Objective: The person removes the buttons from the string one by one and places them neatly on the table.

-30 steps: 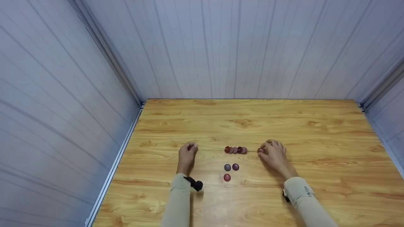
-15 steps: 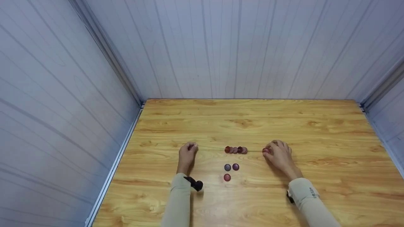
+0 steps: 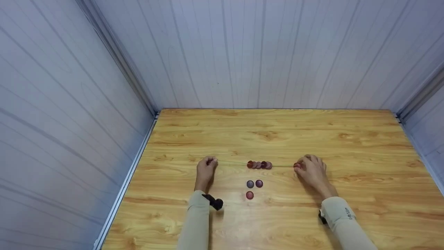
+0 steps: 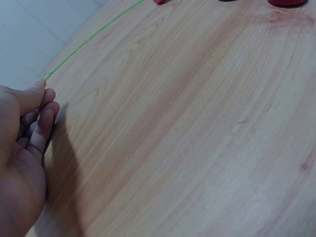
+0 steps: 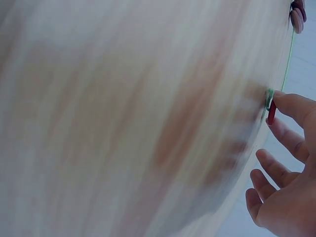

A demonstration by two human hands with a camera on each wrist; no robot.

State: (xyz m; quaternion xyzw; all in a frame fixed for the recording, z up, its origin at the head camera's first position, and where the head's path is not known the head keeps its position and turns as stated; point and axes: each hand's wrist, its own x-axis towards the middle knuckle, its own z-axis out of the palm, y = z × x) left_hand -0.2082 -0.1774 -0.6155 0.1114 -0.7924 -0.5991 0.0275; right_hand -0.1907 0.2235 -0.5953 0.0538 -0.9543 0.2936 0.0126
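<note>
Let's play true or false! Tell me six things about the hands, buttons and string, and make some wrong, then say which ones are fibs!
1. The left hand pinches the green string. True.
2. Neither hand touches a button. False: the right hand pinches a red button.
3. The row of buttons is between the two hands. True.
4. Every button is in that row. False: three loose buttons lie on the table.
5. The string droops in a big loop. False: it runs nearly straight.
6. One loose button is grey. True.

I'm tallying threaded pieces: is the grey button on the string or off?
Off: the grey button lies on the table, apart from the string.
</note>
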